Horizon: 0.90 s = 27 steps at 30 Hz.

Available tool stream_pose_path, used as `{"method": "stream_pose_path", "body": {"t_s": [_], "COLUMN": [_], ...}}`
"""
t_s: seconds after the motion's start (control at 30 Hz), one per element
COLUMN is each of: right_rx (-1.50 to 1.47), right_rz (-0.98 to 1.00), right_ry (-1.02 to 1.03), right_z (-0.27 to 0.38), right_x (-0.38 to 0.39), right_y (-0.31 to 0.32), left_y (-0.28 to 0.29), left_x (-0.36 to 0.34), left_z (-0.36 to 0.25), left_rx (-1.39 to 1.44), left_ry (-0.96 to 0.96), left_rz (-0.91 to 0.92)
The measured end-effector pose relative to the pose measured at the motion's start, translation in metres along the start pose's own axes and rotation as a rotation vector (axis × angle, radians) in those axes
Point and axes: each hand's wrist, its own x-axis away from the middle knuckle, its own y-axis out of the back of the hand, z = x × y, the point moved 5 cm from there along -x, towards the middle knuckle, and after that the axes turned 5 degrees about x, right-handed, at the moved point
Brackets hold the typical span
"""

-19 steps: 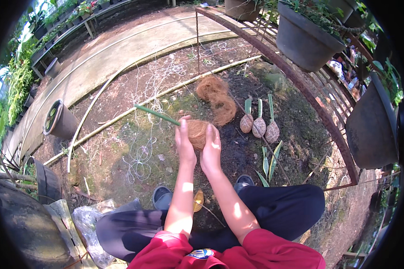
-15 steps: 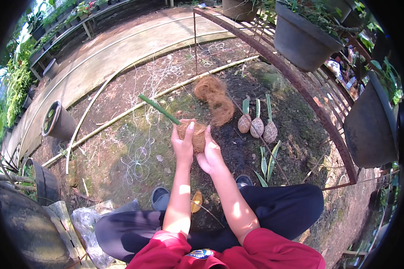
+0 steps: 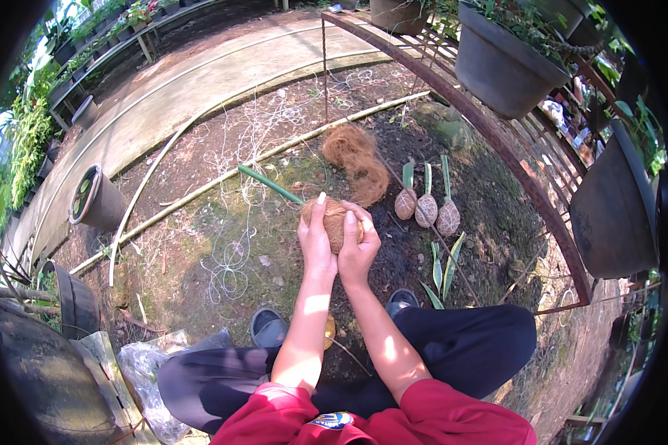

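My left hand (image 3: 316,245) and my right hand (image 3: 357,248) are cupped together round a brown coir fibre ball (image 3: 334,215), a green leaf cutting (image 3: 269,184) sticking out of it toward the upper left. Beyond it lies a loose heap of coir (image 3: 349,152). To the right rest three string-wrapped fibre balls (image 3: 426,211), each with an upright leaf, and below them some loose variegated leaves (image 3: 451,271). Tangled white string (image 3: 230,271) lies on the ground to the left.
A curved rusty metal rack (image 3: 490,142) with big pots (image 3: 508,70) borders the right. A bamboo pole (image 3: 154,225) crosses the soil before a concrete path (image 3: 200,74). Pots (image 3: 100,200) and a clear plastic bag (image 3: 152,378) lie left; my feet (image 3: 269,326) are below my hands.
My hands have pressed closer round the ball, my right fingers now curled further over it. The protruding leaf has shifted slightly right.
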Motion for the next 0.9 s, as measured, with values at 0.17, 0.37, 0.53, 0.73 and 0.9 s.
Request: {"method": "stream_pose_path", "body": {"t_s": [0.17, 0.37, 0.53, 0.73, 0.9], "right_rx": [-0.449, -0.788, -0.313, 0.128, -0.232], "right_rz": [-0.084, 0.098, 0.163, 0.229, 0.119], "right_ry": [-0.456, -0.87, -0.12, 0.398, -0.387], "right_z": [-0.027, -0.041, 0.006, 0.015, -0.024], "right_x": [-0.003, -0.001, -0.019, -0.015, -0.01], "right_y": [0.002, -0.008, -0.002, 0.009, 0.002], "left_y": [-0.003, -0.016, -0.009, 0.005, 0.004], "left_x": [0.001, 0.004, 0.002, -0.002, -0.005], "left_z": [-0.001, -0.019, -0.01, 0.007, 0.001], "left_rx": [-0.242, -0.324, 0.098, 0.182, 0.071], "left_ry": [-0.07, -0.322, -0.108, 0.145, -0.021], "left_rz": [0.074, 0.281, 0.113, -0.066, -0.044]}}
